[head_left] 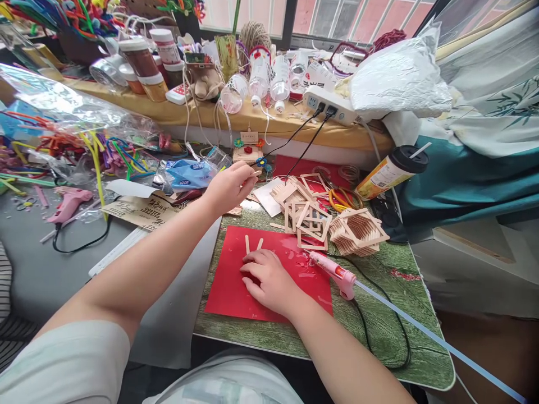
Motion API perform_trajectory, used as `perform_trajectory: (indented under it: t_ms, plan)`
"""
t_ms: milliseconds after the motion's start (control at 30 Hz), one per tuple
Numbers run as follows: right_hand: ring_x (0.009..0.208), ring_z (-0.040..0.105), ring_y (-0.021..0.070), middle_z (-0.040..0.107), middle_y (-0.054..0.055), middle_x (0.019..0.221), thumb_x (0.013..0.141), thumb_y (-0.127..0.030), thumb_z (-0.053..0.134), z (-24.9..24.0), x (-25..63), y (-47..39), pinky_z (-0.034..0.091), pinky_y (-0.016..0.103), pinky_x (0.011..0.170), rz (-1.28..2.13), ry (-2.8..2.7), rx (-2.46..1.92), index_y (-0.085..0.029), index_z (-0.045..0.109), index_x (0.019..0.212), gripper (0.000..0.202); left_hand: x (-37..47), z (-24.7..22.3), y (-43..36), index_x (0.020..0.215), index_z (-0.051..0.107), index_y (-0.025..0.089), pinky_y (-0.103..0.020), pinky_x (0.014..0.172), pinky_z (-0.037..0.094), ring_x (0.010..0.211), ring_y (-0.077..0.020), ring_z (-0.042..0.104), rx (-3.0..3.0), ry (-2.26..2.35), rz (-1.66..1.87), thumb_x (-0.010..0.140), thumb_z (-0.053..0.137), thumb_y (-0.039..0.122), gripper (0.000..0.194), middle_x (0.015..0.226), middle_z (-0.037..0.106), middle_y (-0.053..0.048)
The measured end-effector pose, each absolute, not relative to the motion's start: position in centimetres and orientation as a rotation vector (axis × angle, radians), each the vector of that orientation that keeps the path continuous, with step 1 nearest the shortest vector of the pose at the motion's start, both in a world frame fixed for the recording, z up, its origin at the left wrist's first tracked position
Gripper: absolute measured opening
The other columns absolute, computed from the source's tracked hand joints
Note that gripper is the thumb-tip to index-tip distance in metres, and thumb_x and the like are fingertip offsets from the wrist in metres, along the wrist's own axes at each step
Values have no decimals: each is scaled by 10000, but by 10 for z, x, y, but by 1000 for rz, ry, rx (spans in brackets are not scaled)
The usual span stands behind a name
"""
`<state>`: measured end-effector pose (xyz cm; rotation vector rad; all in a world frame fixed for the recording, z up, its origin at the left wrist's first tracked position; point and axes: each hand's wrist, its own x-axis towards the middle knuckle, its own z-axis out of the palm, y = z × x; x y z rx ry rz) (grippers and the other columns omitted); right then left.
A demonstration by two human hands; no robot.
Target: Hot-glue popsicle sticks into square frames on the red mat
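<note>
My left hand (231,188) is raised over the back of the work table, its fingers closed around what looks like a craft stick (256,174); only a pale wooden end shows. My right hand (269,282) rests on a red sheet (229,280), fingers stretched out and thumb apart. Two craft sticks (247,244) lie on the sheet just beyond its fingertips, their near ends hidden by the fingers. To the right of this hand lies a pink glue gun (337,271) with a long glue stick (438,336) coming out of its back.
Stacked square frames of craft sticks (357,233) stand behind the glue gun. A lidded drink cup (393,171) leans at the back right. Cords drop from a power strip (330,105). Another pink glue gun (71,205) and pipe cleaners (120,151) lie at left.
</note>
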<state>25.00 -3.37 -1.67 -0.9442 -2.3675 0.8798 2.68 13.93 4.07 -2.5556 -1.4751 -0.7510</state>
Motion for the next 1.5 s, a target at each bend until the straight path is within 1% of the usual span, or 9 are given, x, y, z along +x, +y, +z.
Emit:
perform_trajectory:
  t_ms: [167, 300, 533, 800, 1000, 1100, 1200, 1333, 1500]
  plan:
    - [1221, 620, 262, 721, 83, 1259, 972, -183, 704, -20, 251, -35, 476, 481, 1122, 873, -2351, -941, -242, 757, 1130, 176, 26, 29, 142, 1140, 687, 201, -333, 703, 451, 802, -260, 729, -2554, -1626, -153, 1071, 441, 389, 317, 886, 765, -102]
    - [1231, 615, 271, 717, 85, 1268, 976, -185, 697, -20, 250, -34, 472, 489, 1123, 896, -2356, -924, -242, 755, 1138, 182, 26, 13, 149, 1033, 749, 210, -345, 755, 474, 880, -289, 758, -2632, -1576, 49, 954, 609, 290, 179, 932, 796, -119]
    - [1226, 612, 275, 713, 84, 1272, 977, -186, 696, -19, 251, -33, 474, 494, 1122, 919, -2350, -939, -250, 757, 1143, 188, 31, 8, 161, 949, 776, 182, -347, 777, 481, 840, -279, 761, -2612, -1602, 233, 946, 584, 204, 193, 893, 798, -139]
    - [1251, 607, 279, 713, 98, 1313, 974, -186, 699, -18, 252, -32, 471, 502, 1140, 933, -2360, -939, -232, 759, 1131, 174, 28, 31, 143, 986, 749, 210, -327, 700, 419, 863, -248, 720, -2725, -1473, 95, 1005, 518, 387, 292, 940, 781, -109]
    - [1246, 610, 282, 737, 91, 1278, 1000, -185, 663, -20, 251, -34, 469, 494, 1144, 817, -2415, -928, -226, 760, 1139, 174, 33, 58, 81, 828, 656, 217, -285, 548, 337, 581, -142, 520, -2958, -2019, -730, 981, 544, 459, 308, 687, 626, 1]
    - [1124, 635, 284, 750, 115, 1180, 1022, -171, 608, -19, 251, -38, 513, 478, 1035, 679, -2434, -1002, -210, 759, 1105, 176, 28, 49, 44, 802, 643, 230, -281, 480, 268, 471, -116, 401, -3081, -2396, -575, 934, 604, 496, 299, 581, 517, 42]
    - [1007, 624, 285, 739, 117, 1075, 1025, -172, 593, -16, 252, -42, 517, 454, 922, 556, -2429, -1149, -199, 754, 1033, 163, 25, 28, 18, 733, 614, 233, -285, 465, 289, 461, -127, 415, -3034, -2539, -383, 930, 588, 511, 342, 549, 508, 41]
    - [1012, 610, 286, 729, 108, 1056, 1023, -167, 583, -15, 254, -45, 502, 443, 935, 497, -2386, -1231, -203, 741, 1028, 162, 23, 13, 7, 700, 540, 237, -294, 505, 324, 554, -165, 523, -2850, -2510, -419, 901, 623, 454, 307, 623, 605, 11]
    - [1013, 604, 297, 720, 108, 1037, 1013, -175, 598, -15, 256, -43, 502, 457, 935, 465, -2343, -1327, -193, 740, 1030, 144, -7, 21, 13, 754, 481, 249, -299, 535, 306, 577, -185, 521, -2574, -2460, -430, 970, 566, 486, 332, 644, 590, 3]
